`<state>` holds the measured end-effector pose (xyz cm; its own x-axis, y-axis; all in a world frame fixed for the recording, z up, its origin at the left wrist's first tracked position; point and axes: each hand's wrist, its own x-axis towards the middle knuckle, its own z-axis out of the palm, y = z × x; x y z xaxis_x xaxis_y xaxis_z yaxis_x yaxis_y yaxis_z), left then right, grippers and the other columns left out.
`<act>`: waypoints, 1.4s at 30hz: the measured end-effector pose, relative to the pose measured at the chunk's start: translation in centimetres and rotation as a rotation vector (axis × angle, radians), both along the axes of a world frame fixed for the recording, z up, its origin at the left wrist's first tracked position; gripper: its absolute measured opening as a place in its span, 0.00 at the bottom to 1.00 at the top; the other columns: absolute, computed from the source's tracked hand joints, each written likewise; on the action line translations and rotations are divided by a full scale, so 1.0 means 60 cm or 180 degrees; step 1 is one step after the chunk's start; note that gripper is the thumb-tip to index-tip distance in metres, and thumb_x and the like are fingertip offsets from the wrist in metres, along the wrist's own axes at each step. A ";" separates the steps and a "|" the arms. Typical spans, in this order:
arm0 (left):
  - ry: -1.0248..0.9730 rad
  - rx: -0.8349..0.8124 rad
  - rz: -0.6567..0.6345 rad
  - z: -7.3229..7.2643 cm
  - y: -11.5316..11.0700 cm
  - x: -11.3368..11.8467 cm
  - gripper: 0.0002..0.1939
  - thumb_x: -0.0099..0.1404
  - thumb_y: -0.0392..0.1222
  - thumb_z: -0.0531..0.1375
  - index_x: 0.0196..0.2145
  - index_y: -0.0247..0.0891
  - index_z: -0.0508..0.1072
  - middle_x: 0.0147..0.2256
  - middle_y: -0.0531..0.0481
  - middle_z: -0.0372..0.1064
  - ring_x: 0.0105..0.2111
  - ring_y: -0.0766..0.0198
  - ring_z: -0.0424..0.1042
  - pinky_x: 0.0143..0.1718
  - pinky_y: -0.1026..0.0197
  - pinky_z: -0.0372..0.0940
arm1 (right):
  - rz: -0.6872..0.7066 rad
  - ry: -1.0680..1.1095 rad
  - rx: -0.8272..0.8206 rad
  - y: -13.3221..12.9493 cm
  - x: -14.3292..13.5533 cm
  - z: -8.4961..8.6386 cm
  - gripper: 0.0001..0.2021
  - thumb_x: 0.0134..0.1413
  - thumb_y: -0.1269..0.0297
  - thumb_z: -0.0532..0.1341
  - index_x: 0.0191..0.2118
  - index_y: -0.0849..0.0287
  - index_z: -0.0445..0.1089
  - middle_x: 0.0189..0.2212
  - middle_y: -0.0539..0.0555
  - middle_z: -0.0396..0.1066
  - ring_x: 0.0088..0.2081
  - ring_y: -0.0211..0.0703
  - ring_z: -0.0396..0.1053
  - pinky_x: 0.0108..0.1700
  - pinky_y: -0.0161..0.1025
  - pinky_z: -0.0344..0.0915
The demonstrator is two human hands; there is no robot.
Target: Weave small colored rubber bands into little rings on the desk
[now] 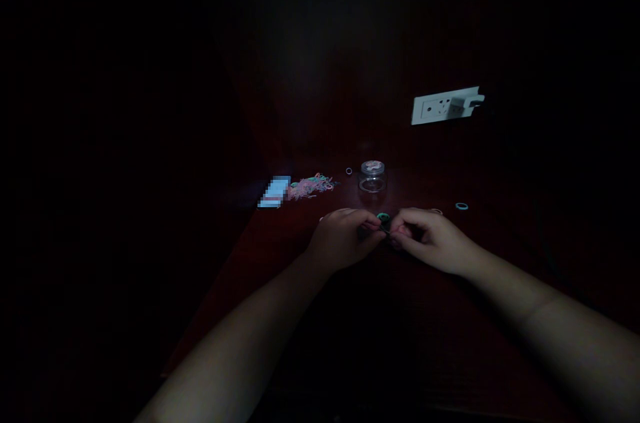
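Observation:
Both hands meet over the dark red table, fingertips pinched together. My left hand (pixel 345 236) and my right hand (pixel 433 240) are closed on a thin strand (pixel 385 230) stretched between them; it looks like a small elastic band, but dim light hides its details. Just beyond the fingertips lies a green ring-shaped band (pixel 383 216). A pale band (pixel 437 211) shows partly behind my right hand, and a light blue ring-shaped band (pixel 461 206) rests farther right. Behind the hands stands a clear lidded jar (pixel 373 182).
At the back left is a loose pile of pastel elastic bands (pixel 313 187) beside a lit, pixelated rectangle (pixel 275 192). A small ring (pixel 349 171) lies left of the jar. On the wall, a white socket panel (pixel 433 108) holds a plug (pixel 465 103). Surroundings are very dark.

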<state>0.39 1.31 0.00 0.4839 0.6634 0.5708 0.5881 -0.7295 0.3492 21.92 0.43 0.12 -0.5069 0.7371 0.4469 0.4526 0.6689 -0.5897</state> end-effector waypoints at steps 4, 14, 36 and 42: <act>-0.0004 -0.0033 0.0051 0.001 -0.001 0.000 0.06 0.62 0.44 0.64 0.37 0.43 0.75 0.36 0.55 0.78 0.36 0.63 0.75 0.38 0.59 0.69 | 0.0032 -0.0020 0.0008 0.002 -0.001 0.000 0.06 0.57 0.65 0.59 0.30 0.59 0.68 0.21 0.48 0.64 0.24 0.36 0.61 0.27 0.34 0.59; 0.0122 0.0009 0.0071 0.001 -0.001 -0.001 0.06 0.64 0.44 0.61 0.37 0.43 0.76 0.35 0.54 0.78 0.35 0.63 0.75 0.38 0.58 0.68 | 0.0032 -0.0065 -0.0008 0.001 -0.001 0.000 0.04 0.56 0.66 0.60 0.30 0.58 0.68 0.22 0.47 0.64 0.24 0.36 0.61 0.28 0.35 0.58; 0.0195 0.0012 -0.0069 0.008 -0.007 0.000 0.05 0.64 0.41 0.58 0.33 0.41 0.74 0.32 0.53 0.75 0.34 0.64 0.73 0.37 0.59 0.67 | 0.0045 0.0016 -0.0126 -0.002 -0.003 0.000 0.03 0.54 0.67 0.60 0.30 0.58 0.67 0.22 0.47 0.63 0.24 0.36 0.60 0.27 0.34 0.57; 0.0227 0.0043 -0.0081 0.010 -0.009 0.002 0.04 0.64 0.41 0.58 0.33 0.41 0.72 0.32 0.53 0.74 0.34 0.63 0.72 0.37 0.59 0.66 | 0.0059 0.0010 -0.0286 -0.005 -0.004 0.000 0.04 0.56 0.66 0.60 0.33 0.57 0.64 0.24 0.47 0.63 0.26 0.36 0.60 0.27 0.34 0.59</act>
